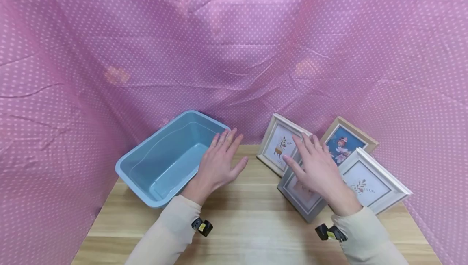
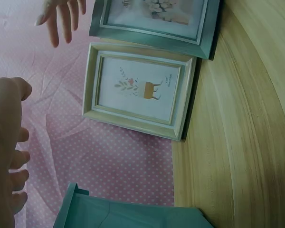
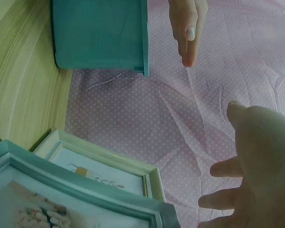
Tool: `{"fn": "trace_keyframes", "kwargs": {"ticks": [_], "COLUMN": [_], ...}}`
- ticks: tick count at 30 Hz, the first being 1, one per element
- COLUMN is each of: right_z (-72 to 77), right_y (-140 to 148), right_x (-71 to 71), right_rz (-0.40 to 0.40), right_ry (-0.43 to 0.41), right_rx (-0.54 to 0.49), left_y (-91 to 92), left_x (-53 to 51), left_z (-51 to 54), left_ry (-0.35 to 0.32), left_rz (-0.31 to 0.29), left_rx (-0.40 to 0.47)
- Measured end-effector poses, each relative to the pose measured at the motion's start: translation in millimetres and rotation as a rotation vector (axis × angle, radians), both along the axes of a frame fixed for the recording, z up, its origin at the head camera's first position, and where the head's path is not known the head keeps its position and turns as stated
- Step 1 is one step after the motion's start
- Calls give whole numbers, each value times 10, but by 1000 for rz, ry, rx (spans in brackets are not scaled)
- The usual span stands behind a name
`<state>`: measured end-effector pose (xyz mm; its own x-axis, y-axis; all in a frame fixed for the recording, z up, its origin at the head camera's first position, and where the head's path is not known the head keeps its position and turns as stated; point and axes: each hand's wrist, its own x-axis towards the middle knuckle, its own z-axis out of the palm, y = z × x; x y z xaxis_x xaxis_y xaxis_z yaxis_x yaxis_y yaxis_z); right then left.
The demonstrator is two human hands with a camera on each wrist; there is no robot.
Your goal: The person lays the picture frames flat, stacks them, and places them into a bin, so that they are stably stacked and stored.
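**Left hand (image 1: 218, 161) hung wide at the blue basin's (image 1: 164, 155) right end, right hand (image 1: 316, 169) well to the basin's right**

We saw the basin on the wooden desk (image 1: 256, 232), and we took our places from it. The left hand hovered over its right side, fingers straight and lying near one another, thumb spread away; in the right wrist view we found that hand above the level of the basin's rim and apart from it.

To the basin's right, and nearest to it, we saw a cream frame (image 1: 280, 145) with a potted-plant picture, between the two hands and closer to the right one. A grey frame (image 1: 301, 196), next in distance from the basin, overlapped the cream frame in our view; we could not tell whether the two touched. The right hand hung above this grey frame, wide, with fingers extended and thumb held out, and it hid part of the picture from us.

Farther from the basin, beyond the right hand, we saw a tan frame (image 1: 343, 145) with a blue flower picture. Farthest to the basin's right we saw a white frame (image 1: 374, 185), just beside the right wrist and partly overlapping the tan frame. Behind the basin we saw a pink dotted cloth (image 1: 234, 61).
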<state>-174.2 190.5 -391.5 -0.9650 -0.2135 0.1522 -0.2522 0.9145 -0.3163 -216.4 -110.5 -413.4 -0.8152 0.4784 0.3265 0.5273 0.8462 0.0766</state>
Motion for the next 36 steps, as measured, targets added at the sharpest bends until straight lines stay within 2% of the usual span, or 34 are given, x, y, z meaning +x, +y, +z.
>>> {"fn": "trace_keyframes", "kwargs": {"ticks": [6,13,21,23,27,30,36], "right_z": [-17,10,-27,-47,-83,-111,-181], "right_y": [98,167,237,244,272,300,374], "right_x": [27,80,91,92,113,138,201], "right_rz": [-17,-54,-89,-105,-149,-168,-204], "right_ry": [40,76,203,250,321,352,397], "right_rx": [-44,-132,-285,-306,-348,-395,-439], "left_y": [7,49,53,51,72,99,167], "left_x": [-1,-16,-46,-52,-64,-57,-55], "left_z": [-9,-18,-32,-42,-81,-120,-225], "left_ry": [58,154,241,238,183,138,110], "left_rz": [-47,-124,-185,-197,-207,-195,-197], "left_rx": [57,163,241,271,342,378,407]}}
